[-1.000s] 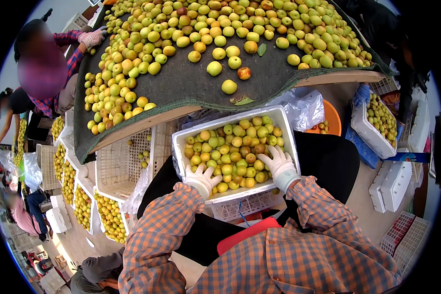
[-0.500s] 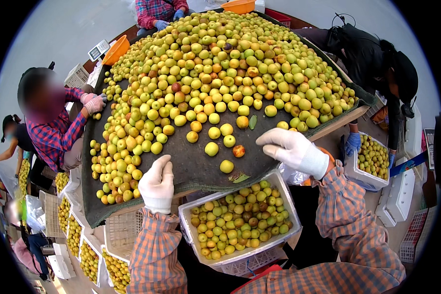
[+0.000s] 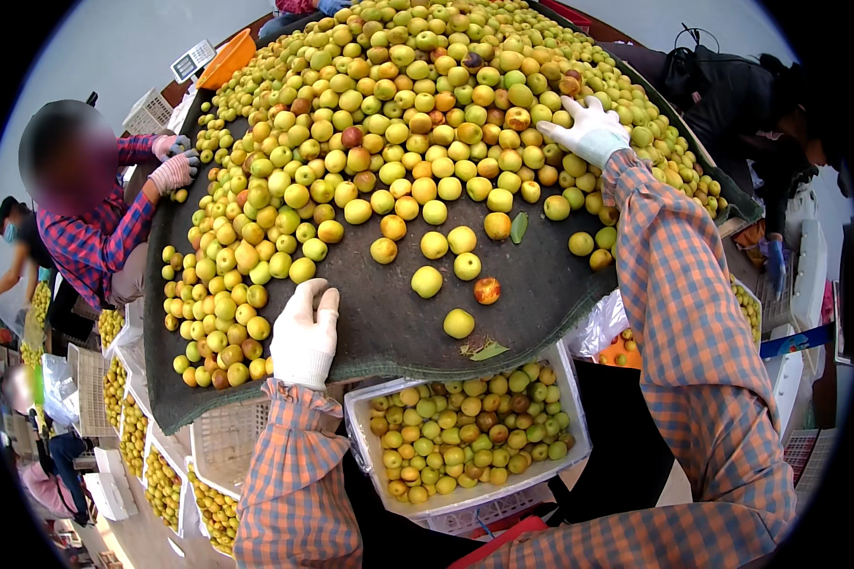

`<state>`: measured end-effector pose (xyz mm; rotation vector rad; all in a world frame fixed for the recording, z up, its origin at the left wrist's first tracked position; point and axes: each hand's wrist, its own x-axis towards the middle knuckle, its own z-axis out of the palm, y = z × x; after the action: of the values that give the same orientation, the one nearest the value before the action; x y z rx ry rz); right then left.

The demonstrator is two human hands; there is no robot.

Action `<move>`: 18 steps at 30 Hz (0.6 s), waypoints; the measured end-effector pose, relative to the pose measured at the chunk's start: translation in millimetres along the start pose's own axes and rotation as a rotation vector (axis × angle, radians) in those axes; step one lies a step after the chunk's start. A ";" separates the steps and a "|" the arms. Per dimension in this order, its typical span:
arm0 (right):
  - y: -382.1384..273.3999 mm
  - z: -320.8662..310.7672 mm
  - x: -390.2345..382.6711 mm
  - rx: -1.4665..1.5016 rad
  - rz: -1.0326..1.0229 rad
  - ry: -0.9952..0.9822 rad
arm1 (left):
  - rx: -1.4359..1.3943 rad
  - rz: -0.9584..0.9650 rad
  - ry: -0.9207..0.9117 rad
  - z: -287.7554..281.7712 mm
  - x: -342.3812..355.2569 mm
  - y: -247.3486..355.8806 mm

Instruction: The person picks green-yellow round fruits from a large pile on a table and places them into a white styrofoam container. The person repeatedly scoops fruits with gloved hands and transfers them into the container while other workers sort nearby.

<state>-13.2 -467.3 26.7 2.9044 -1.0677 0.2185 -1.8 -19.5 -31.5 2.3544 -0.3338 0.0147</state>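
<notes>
My right hand, in a white glove, reaches into the pile of yellow-green fruit at the upper right, fingers spread over the fruit. My left hand, also gloved, is at the front edge of the dark mat, left of a few loose fruits, fingers loosely bent and nothing visible in them. A white foam box full of similar fruit sits below the mat's edge, between my forearms. A green leaf lies among the loose fruits.
A co-worker in plaid handles fruit at left; others are at top, right and far left. Crates and fruit-filled boxes line the lower left. An orange basin and scale stand at back left.
Both my hands have left the box and risen to the table. In the last half second my right hand moved forward onto the pile and spread; my left stayed near the edge.
</notes>
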 end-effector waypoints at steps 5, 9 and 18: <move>-28.8 19.3 -25.7 0.056 -0.173 -0.090 | 0.112 -0.048 -0.072 -2.0 0.9 3.3; -46.7 29.5 -54.4 0.225 -0.239 -0.147 | 0.179 -0.006 -0.102 3.3 2.9 5.4; -101.4 46.8 -127.2 0.264 -0.606 -0.140 | 0.329 0.040 -0.140 -1.9 -2.9 14.9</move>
<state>-37.9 -312.4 -36.9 3.3469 -0.1298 0.1379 -8.1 -27.8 -20.2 2.6806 -0.4773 -0.0820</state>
